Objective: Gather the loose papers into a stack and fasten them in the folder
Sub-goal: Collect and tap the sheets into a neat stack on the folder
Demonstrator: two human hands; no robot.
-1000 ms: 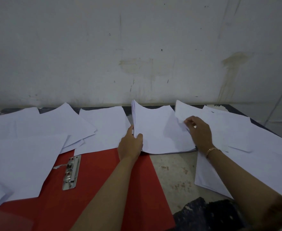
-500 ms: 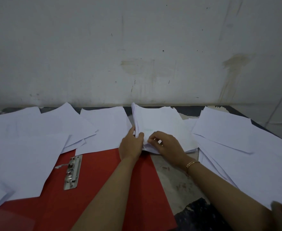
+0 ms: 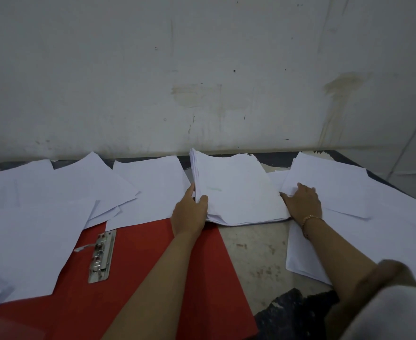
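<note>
Stack of papers (image 3: 238, 192) lies mid-frame on the table (image 3: 258, 253), its near left corner over the open red folder (image 3: 140, 278). The left hand (image 3: 189, 214) grips the stack's left edge, thumb on top. The right hand (image 3: 303, 204) rests flat, fingers spread, on loose sheets (image 3: 337, 187) at right, holding nothing. More loose sheets partly cover the folder at the left of the frame, beside its metal clip (image 3: 101, 257).

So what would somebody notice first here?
The big red folder lying flat at the front, with its silver clip. Behind it, white loose papers litter the table, and the left hand grips a stack in the middle while the right hand presses a sheet beside it.
</note>
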